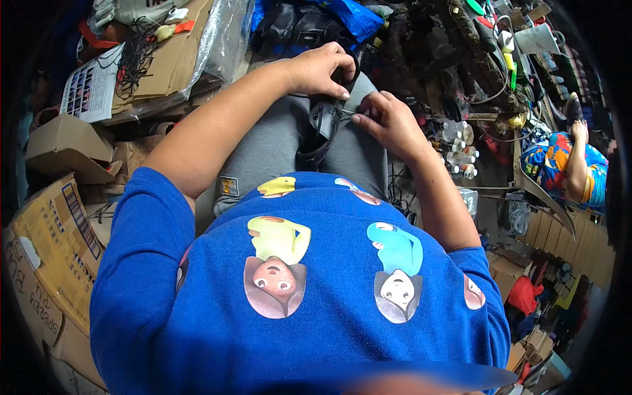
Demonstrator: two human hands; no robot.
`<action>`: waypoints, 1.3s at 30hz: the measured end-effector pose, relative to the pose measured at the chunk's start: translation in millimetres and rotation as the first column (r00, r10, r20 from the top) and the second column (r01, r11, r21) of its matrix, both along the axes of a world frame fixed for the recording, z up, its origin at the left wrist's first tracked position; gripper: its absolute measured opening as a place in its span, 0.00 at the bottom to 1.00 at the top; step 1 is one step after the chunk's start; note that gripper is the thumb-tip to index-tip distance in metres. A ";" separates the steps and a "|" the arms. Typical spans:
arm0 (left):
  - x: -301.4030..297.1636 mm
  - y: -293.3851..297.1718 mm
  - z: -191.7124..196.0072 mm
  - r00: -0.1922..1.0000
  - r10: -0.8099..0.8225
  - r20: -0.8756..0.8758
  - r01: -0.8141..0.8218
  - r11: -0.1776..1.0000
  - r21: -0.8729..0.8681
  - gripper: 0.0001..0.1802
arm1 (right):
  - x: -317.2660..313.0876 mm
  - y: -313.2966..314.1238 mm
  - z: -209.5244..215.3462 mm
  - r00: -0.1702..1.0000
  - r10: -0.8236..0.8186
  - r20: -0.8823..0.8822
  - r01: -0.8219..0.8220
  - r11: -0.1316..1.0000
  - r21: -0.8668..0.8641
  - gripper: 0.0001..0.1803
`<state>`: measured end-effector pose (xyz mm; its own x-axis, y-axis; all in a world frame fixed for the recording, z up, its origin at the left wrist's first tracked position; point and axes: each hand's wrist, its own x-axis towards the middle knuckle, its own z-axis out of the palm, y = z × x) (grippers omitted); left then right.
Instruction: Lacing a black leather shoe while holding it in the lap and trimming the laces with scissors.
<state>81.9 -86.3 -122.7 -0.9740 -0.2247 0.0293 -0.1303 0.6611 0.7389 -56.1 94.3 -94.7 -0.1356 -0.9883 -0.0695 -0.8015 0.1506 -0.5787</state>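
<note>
A black strapped item [321, 125], which looks like a sandal, rests on my lap between my grey-clad thighs. My left hand [322, 71] is above its far end, fingers curled and closed round a dark strap-like edge [357, 64] of it. From the right, my right hand [393, 124] pinches a thin metal tool [347, 112] between thumb and forefinger. The tool's shaft points left and meets the black item near its upper side. Its handle is hidden in my fingers, so whether it is an awl or a needle does not show.
Black shoes [293, 25] lie by a blue plastic bag [355, 18] beyond my knees. Cardboard [158, 72] and boxes [69, 148] crowd the left. Small clear bottles [461, 151] and a cluttered pile stand right. Another person [569, 164] in bright patterned clothes sits far right.
</note>
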 end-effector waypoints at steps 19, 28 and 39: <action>-1.5 -2.7 -14.4 0.987 -0.119 0.110 0.098 0.980 0.174 0.17 | 2.6 2.1 4.4 0.989 0.112 -0.096 -0.112 0.994 0.006 0.05; -3.9 -5.0 -9.3 0.984 -0.139 0.112 0.113 0.971 0.211 0.15 | -36.4 30.9 42.2 0.978 -0.209 0.024 0.200 0.959 0.202 0.04; -9.5 -23.9 3.2 0.932 -0.318 0.171 0.260 0.920 0.294 0.10 | -4.1 7.5 0.8 0.982 -0.030 0.185 0.031 0.999 -0.004 0.14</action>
<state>72.4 -110.2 -119.5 -0.9739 0.0967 -0.2055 -0.1352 0.4800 0.8668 -60.2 101.8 -93.9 -0.1513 -0.9845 -0.0890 -0.6757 0.1687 -0.7176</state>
